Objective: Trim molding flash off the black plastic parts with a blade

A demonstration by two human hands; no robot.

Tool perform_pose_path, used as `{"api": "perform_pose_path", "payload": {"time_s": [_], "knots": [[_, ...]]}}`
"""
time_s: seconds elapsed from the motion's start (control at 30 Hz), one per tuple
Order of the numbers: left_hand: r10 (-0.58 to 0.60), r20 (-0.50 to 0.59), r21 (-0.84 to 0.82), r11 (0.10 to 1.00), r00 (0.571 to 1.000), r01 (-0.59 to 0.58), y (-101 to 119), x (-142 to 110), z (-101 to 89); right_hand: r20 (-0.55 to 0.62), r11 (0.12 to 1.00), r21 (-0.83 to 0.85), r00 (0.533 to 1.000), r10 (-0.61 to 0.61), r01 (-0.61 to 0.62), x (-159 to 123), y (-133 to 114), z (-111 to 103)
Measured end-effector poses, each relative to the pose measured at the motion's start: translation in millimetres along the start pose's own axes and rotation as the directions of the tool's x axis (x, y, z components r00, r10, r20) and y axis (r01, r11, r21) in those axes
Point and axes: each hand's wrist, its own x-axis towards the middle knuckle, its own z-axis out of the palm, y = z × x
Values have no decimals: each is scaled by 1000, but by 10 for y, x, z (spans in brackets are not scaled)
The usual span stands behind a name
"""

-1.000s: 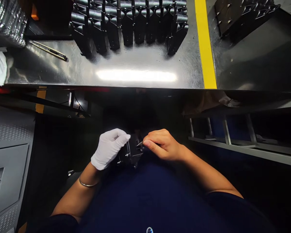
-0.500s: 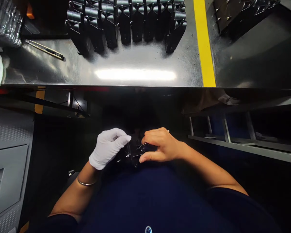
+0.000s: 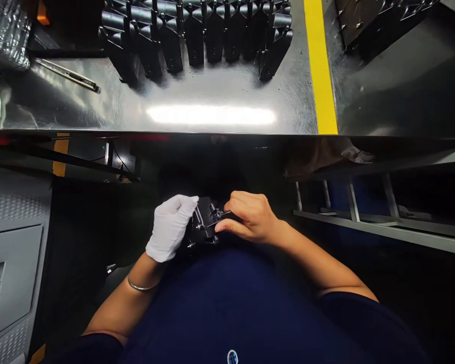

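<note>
1. Two hands meet close in front of the person's body: a left hand (image 3: 169, 226) in a white glove and a bare right hand (image 3: 252, 217).
2. One black part (image 3: 203, 212) sits between them, below and nearer than the edge of the metal table (image 3: 109, 111), over a dark blue shirt (image 3: 227, 303).
3. Its flat plate looks matt and stands tilted, with bright silver pins and rods along its left side and small fittings at its right and near edges; they're too small for me to count.
4. Left thumb and fingers are pinched on the plate's left edge; one bracelet (image 3: 138, 288) circles that wrist.
5. Right fingers curl inward, the thumb reaching left below them with a narrow gap between. Its tip is at the plate's right side; whether it grips a fitting I cannot tell.
6. Both elbows are bent, forearms slanting inward from left and right.
7. Far on the table are about eight front-row black pieces (image 3: 195, 38), one pen (image 3: 68, 75) to their left, one yellow strip (image 3: 322, 71) to their right.
</note>
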Motion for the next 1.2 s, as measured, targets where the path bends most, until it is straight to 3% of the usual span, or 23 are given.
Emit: {"api": "perform_pose_path", "payload": {"time_s": [0.13, 0.3, 0.4, 0.5, 0.57, 0.63, 0.73, 0.87, 1.0, 1.13, 1.2], "knots": [[-13, -5, -28, 1000, 1000, 13, 2, 0, 4, -45, 999, -47, 999, 10, -12, 10, -1, 17], [-13, -7, -34, 999, 1000, 13, -4, 9, 0, 31, 999, -31, 999, 17, -16, 23, -18, -26], [-21, 25, -8, 1000, 999, 21, 5, 1, 2, 181, 991, 123, 983, 24, -47, 33, 6, -92], [-16, 54, 25, 1000, 998, 15, 36, 17, -8, 372, 931, 352, 927, -44, -97, 33, 36, -161], [-11, 48, 44, 999, 999, 9, 62, 56, -26, 403, 876, 464, 912, -73, -135, 27, 41, -179], [-22, 56, 63, 998, 998, 19, 81, 112, -47, 321, 869, 466, 947, 9, -167, 21, 34, -157], [-23, 137, 73, 997, 990, 14, 85, 196, -66, 58, 939, 295, 985, 165, -175, 20, 18, -62], [46, 208, 104, 992, 977, -69, 65, 245, -60, -161, 990, 60, 978, 136, -128, 28, 8, 64], [31, 218, 153, 986, 975, -66, 41, 248, -72, -192, 992, -44, 976, 107, -117, 23, 10, 97], [153, 261, 161, 967, 953, -199, -15, 264, -97, -155, 985, -86, 979, 134, -148, 15, 11, 91], [191, 223, 161, 960, 956, -229, -48, 269, -91, -139, 981, -110, 980, 145, -161, 15, 6, 91]]}}
